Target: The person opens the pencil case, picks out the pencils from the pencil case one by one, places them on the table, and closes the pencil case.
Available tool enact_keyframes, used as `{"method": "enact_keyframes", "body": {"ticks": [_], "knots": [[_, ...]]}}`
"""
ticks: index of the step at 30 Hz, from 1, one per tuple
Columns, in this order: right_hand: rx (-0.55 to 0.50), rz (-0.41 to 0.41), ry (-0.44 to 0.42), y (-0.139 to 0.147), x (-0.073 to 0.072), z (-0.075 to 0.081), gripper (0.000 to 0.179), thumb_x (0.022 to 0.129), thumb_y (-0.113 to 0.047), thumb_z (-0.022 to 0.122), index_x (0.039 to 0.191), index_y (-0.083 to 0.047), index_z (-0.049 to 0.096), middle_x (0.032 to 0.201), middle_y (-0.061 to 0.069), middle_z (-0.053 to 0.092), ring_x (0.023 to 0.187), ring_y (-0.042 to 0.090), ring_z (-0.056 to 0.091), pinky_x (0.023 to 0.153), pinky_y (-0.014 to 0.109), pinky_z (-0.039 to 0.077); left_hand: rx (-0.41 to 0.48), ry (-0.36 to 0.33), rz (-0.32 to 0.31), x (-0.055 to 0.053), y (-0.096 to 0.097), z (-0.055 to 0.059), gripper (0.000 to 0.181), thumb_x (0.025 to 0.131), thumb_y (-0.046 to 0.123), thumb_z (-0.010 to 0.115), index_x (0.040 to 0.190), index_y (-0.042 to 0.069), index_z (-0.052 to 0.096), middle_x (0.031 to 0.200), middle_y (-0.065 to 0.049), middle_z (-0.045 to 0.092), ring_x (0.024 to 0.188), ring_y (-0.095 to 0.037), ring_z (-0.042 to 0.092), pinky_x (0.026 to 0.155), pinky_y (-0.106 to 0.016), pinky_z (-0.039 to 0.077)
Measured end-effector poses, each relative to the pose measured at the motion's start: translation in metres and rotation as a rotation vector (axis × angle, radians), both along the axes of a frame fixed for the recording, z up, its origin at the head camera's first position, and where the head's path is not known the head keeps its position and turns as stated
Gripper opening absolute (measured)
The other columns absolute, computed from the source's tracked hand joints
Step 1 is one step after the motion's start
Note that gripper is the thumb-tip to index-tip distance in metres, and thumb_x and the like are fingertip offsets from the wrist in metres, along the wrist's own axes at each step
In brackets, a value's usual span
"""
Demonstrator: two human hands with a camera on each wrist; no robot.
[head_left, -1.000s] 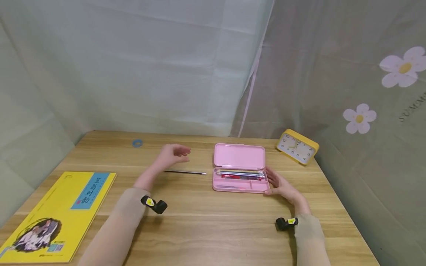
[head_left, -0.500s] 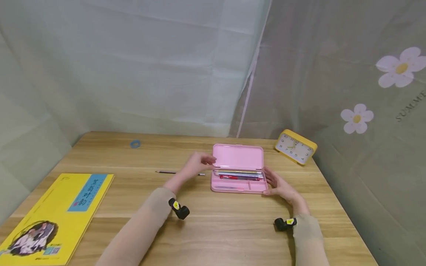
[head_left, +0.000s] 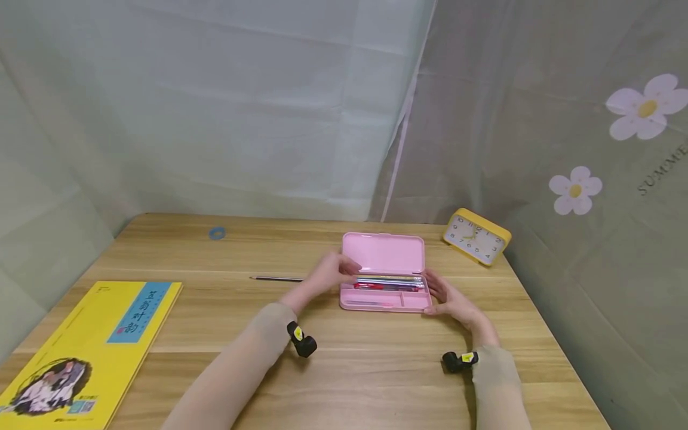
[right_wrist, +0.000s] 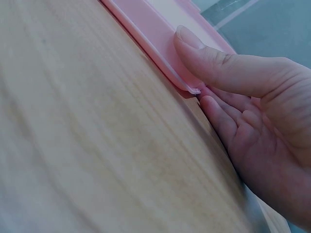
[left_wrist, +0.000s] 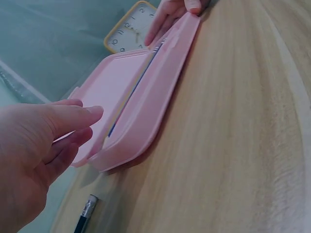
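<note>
A pink pencil case [head_left: 384,253] lies with its lid raised on the wooden table. Inside its back compartment are several pencils [head_left: 395,278] and a red pen [head_left: 371,286]; a slim pinkish stick [head_left: 365,304] lies in front. My left hand [head_left: 329,273] hovers at the case's left end, fingers loosely bent, with nothing between thumb and fingers in the left wrist view. A dark pencil [head_left: 274,279] with an eraser end lies on the table, partly hidden by that hand. My right hand [head_left: 458,306] holds the case's right end, thumb at the front corner, fingers along the side.
A yellow alarm clock [head_left: 476,236] stands at the back right. At the back left lies a blue ring [head_left: 217,233]. A yellow book [head_left: 80,352] covers the table's left front. Curtains [head_left: 258,119] hang behind the table [head_left: 387,370] and to its sides.
My left hand has moved right, from above the loose pencil to the left end of the pencil case. My right hand has stayed at the case's right end.
</note>
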State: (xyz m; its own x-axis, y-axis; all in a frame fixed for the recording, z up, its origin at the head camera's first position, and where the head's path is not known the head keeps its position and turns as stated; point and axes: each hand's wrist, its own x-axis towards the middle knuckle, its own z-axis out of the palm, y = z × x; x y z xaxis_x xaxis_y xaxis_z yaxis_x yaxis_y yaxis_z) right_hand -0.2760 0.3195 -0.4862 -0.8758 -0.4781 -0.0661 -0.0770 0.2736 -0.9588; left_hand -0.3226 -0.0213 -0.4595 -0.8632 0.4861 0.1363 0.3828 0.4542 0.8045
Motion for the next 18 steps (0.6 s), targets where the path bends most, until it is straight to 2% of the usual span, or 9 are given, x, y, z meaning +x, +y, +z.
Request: {"method": "enact_keyframes", "body": {"ticks": [2, 4, 7, 10, 12, 15, 18], "knots": [[-0.003, 0.001, -0.001, 0.0000, -0.0001, 0.0001, 0.103, 0.081, -0.002, 0.075, 0.155, 0.003, 0.003, 0.160, 0.028, 0.007, 0.146, 0.047, 0.013, 0.106, 0.008, 0.030, -0.007, -0.005, -0.006, 0.0003, 0.0018, -0.0010, 0.023, 0.083, 0.003, 0.075, 0.105, -0.001, 0.073, 0.096, -0.012, 0.074, 0.090, -0.020, 0.069, 0.083, -0.030, 0.057], [-0.002, -0.003, -0.006, 0.0000, -0.0002, 0.0003, 0.103, 0.081, -0.002, 0.075, 0.155, 0.003, 0.003, 0.160, 0.028, 0.007, 0.146, 0.047, 0.014, 0.106, 0.008, 0.030, -0.017, -0.007, -0.009, 0.0006, 0.0031, -0.0022, 0.021, 0.082, 0.002, 0.075, 0.103, 0.000, 0.073, 0.096, -0.012, 0.074, 0.090, -0.020, 0.069, 0.083, -0.030, 0.057], [0.007, -0.008, -0.018, 0.0001, 0.0000, 0.0008, 0.104, 0.081, -0.003, 0.075, 0.155, 0.001, 0.003, 0.161, 0.027, 0.007, 0.147, 0.046, 0.014, 0.114, 0.022, 0.029, -0.037, 0.004, -0.009, 0.0009, 0.0045, -0.0040, 0.019, 0.082, 0.002, 0.075, 0.101, 0.000, 0.074, 0.094, -0.010, 0.075, 0.089, -0.019, 0.070, 0.084, -0.029, 0.057], [0.006, -0.009, -0.026, -0.0002, 0.0003, 0.0013, 0.103, 0.082, -0.004, 0.075, 0.155, 0.000, 0.003, 0.161, 0.026, 0.007, 0.147, 0.045, 0.014, 0.119, 0.040, 0.022, -0.053, 0.017, -0.005, 0.0009, 0.0053, -0.0058, 0.019, 0.081, 0.001, 0.076, 0.100, 0.001, 0.075, 0.093, -0.009, 0.075, 0.088, -0.018, 0.070, 0.083, -0.029, 0.057], [0.003, -0.007, -0.026, -0.0003, 0.0005, 0.0014, 0.103, 0.082, -0.005, 0.075, 0.156, 0.000, 0.003, 0.161, 0.026, 0.007, 0.147, 0.045, 0.014, 0.118, 0.044, 0.019, -0.064, 0.017, 0.000, 0.0006, 0.0060, -0.0069, 0.019, 0.081, 0.001, 0.076, 0.100, 0.002, 0.075, 0.093, -0.009, 0.075, 0.088, -0.018, 0.070, 0.083, -0.029, 0.057], [-0.006, -0.004, -0.022, -0.0002, 0.0005, 0.0009, 0.104, 0.081, -0.004, 0.075, 0.156, 0.000, 0.003, 0.161, 0.026, 0.007, 0.147, 0.046, 0.013, 0.118, 0.031, 0.026, -0.081, 0.008, 0.005, 0.0003, 0.0068, -0.0086, 0.020, 0.081, 0.000, 0.075, 0.101, 0.002, 0.075, 0.095, -0.008, 0.075, 0.087, -0.017, 0.069, 0.082, -0.030, 0.057], [-0.020, -0.001, -0.018, -0.0001, 0.0004, 0.0002, 0.104, 0.081, -0.003, 0.076, 0.155, 0.000, 0.003, 0.161, 0.027, 0.006, 0.147, 0.046, 0.013, 0.108, 0.012, 0.032, -0.095, -0.005, 0.014, 0.0007, 0.0075, -0.0088, 0.020, 0.082, -0.002, 0.074, 0.101, 0.002, 0.075, 0.094, -0.007, 0.075, 0.085, -0.016, 0.067, 0.082, -0.031, 0.058]]}}
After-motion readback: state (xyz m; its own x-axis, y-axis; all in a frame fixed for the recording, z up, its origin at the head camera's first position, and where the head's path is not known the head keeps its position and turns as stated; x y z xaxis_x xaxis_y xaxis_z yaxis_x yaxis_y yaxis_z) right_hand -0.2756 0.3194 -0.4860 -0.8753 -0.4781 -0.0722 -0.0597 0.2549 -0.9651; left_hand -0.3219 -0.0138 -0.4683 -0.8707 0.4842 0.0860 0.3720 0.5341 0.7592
